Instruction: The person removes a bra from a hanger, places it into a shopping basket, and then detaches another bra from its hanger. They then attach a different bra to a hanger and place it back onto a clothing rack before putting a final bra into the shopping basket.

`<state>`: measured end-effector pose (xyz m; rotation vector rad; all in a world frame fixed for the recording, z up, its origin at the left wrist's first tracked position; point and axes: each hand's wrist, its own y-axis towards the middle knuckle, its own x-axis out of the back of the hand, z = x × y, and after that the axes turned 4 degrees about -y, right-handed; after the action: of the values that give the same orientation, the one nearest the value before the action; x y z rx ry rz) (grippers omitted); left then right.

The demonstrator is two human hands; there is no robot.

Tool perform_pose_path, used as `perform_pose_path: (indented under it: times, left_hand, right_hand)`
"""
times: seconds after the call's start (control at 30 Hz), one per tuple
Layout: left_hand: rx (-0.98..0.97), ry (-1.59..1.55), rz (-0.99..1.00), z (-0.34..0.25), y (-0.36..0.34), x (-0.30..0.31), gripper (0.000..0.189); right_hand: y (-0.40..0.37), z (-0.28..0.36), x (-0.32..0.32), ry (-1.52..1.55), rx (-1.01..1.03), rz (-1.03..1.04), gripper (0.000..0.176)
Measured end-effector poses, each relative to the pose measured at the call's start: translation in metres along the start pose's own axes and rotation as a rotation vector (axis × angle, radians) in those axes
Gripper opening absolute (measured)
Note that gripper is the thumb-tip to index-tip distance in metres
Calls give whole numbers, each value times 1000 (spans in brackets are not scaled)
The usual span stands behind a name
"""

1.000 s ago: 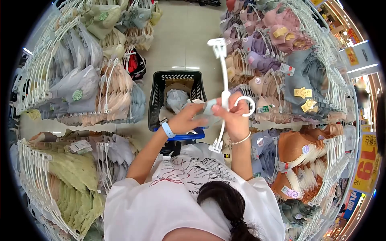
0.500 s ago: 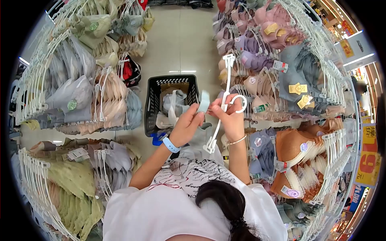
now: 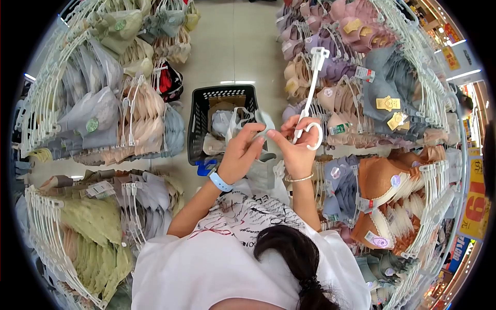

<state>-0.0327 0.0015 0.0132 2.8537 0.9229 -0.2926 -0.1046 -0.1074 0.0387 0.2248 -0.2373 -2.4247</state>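
Observation:
My left hand (image 3: pixel 241 155) is closed on the pale grey-blue strap of a bra (image 3: pixel 264 122), which loops up above my fingertips. Light grey fabric (image 3: pixel 260 174) hangs below between my wrists, and seems to be part of the same garment. In my right hand (image 3: pixel 299 155) is a white plastic clip hanger (image 3: pixel 313 85), its bar slanting up and its hook curling out on the right. My right thumb and index finger also meet the strap beside my left fingers. Just beyond my left hand stands a black shopping basket (image 3: pixel 196 126) with pale garments (image 3: pixel 222 121) inside.
Racks of bras on white hangers line both sides: pale green ones (image 3: pixel 98 227) near left, pink ones (image 3: pixel 142 111) farther along, orange-brown ones (image 3: pixel 377 181) on the right. A tiled aisle floor (image 3: pixel 235 46) runs ahead. A yellow price sign (image 3: pixel 473 206) hangs far right.
The hanger in my right hand has tilted further right and moved away from my body. My hands have come closer together at the strap.

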Motion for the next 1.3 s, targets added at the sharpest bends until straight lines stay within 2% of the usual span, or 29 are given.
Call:
perform_pose_path:
  times: [0.07,0.1,0.2,0.23,0.33,0.4,0.47,0.6,0.67,0.7,0.8,0.87,0.93,1.0,1.07,1.13,1.23,1.3]
  left_hand:
    - [-1,21,-3,4,-3,1,21]
    - [-19,63,-7,5,-4,2,21]
    - [-77,172,-24,5,-5,5,20]
    - [-119,237,-31,6,-7,6,20]
    - [-126,137,-85,11,-10,5,21]
    - [-68,112,-122,7,-15,6,24]
    - [90,61,-10,-4,-15,9,27]
    - [241,-42,172,2,-7,21,23]
    - [212,-94,124,5,-6,25,17]
    - [109,-8,107,10,-6,28,17]
    - [-2,118,83,14,-6,32,19]
    - [142,-246,198,9,-7,30,20]
    - [205,-256,190,3,-8,30,19]
    - [276,-269,183,-4,-10,30,19]
    - [369,-239,135,-6,-7,32,22]
    - [375,-240,148,4,-3,38,23]
    - [356,-496,209,-4,4,40,24]
    - [368,-485,226,-13,6,40,24]
  right_hand:
    - [-4,-5,1,-85,118,75,38]
    - [-7,-10,3,-112,116,98,31]
    - [-12,-7,3,-192,46,157,25]
    - [-13,-7,2,-203,80,148,23]
    - [-17,-5,0,-237,6,163,23]
    - [-20,-12,1,-205,0,197,24]
    - [-19,-6,-1,53,-109,172,25]
    - [-10,-7,4,52,-203,267,28]
    - [-5,-8,4,83,-221,300,28]
    - [-3,-9,3,109,-244,324,28]
    - [1,-14,3,93,-255,396,28]
    - [6,-15,1,153,-286,458,29]
    - [10,-17,1,212,-323,516,30]
    - [15,-18,2,288,-383,728,32]
    - [19,-23,-1,257,-362,688,33]
    - [26,-36,-3,198,-340,640,33]
    - [34,-42,-6,378,-423,653,31]
    - [36,-49,-7,452,-464,643,30]
